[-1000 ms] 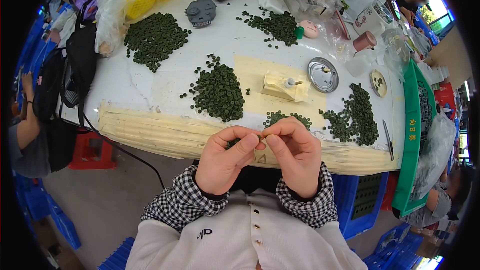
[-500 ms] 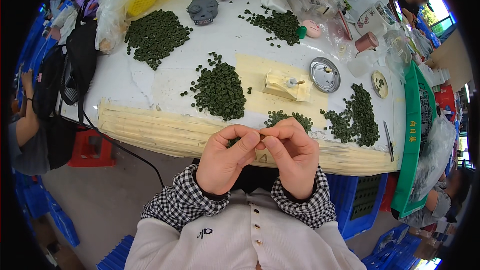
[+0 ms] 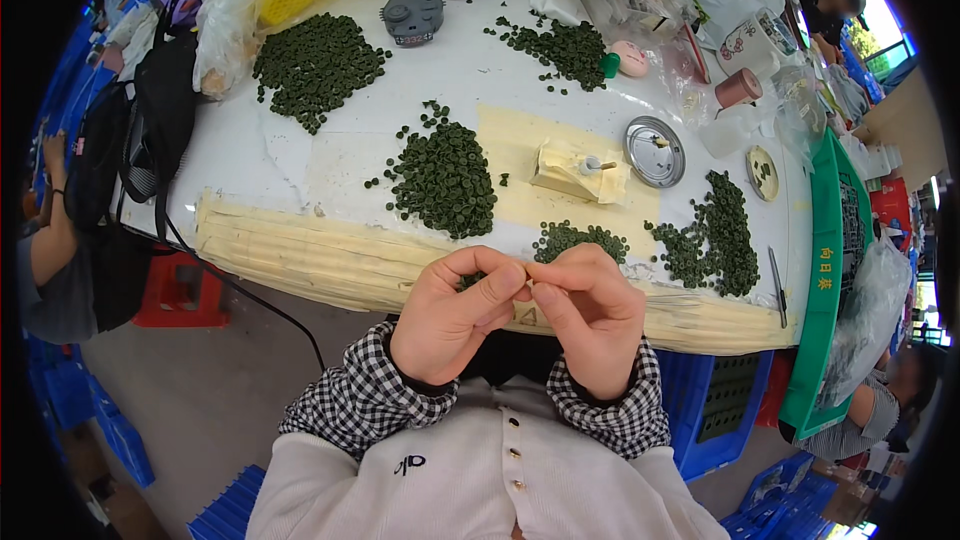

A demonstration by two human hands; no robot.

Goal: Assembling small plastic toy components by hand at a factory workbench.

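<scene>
Above the table's near edge, my left hand and my right hand meet with thumbs and forefingers pinched together. Whatever sits between the fingertips is too small and covered to make out. Just beyond them lies a small patch of dark green ring-shaped parts. A taller heap of such parts rises to its left, partly behind my left hand. Another heap lies to the right. A block wrapped in cream tape, with a short peg on it, stands beyond my hands.
Farther back are two more green heaps and a grey model tank turret. At right lie a round metal lid, a small dish and a slim dark tool. A green crate borders the right edge.
My right hand has shifted slightly right and its fingers have rolled a little. My left hand keeps nearly the same pinch. The view has shifted slightly.
</scene>
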